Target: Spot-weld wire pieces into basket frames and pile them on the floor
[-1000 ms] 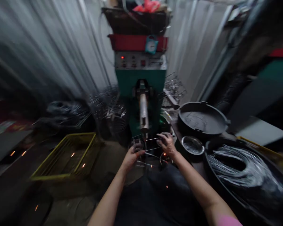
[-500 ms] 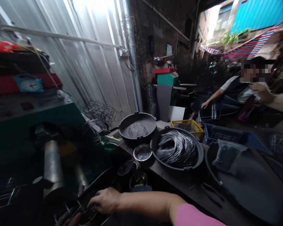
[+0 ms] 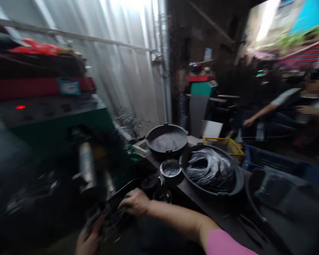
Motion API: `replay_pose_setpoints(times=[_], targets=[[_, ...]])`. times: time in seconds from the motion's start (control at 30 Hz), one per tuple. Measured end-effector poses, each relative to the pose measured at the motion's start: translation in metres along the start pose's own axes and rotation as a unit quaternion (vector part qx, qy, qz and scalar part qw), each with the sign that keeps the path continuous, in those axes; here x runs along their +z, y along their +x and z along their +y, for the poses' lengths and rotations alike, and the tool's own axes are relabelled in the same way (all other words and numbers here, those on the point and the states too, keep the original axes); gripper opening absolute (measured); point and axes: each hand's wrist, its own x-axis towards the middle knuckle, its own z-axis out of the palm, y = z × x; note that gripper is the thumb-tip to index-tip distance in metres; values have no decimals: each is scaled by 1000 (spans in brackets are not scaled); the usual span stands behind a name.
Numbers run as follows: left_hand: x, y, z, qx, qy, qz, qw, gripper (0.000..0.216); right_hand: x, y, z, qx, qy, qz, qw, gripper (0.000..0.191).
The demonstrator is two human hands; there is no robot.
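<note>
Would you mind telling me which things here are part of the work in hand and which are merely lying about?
In hand:
right hand
left hand
wire piece, blurred, between both hands
green machine

Lying about:
basin of wire lengths
empty black basin
small bowl
yellow crate

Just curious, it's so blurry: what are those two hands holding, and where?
Both hands, left and right, grip a dark wire piece by opposite ends; the blur hides more.
</note>
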Motion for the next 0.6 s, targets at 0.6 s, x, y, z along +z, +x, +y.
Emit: replay_pose_setpoints(times=[0.6], targets=[[9,-1,3,-17,-152,5,988,43,-1,17,21,-9,117,81,990,15]])
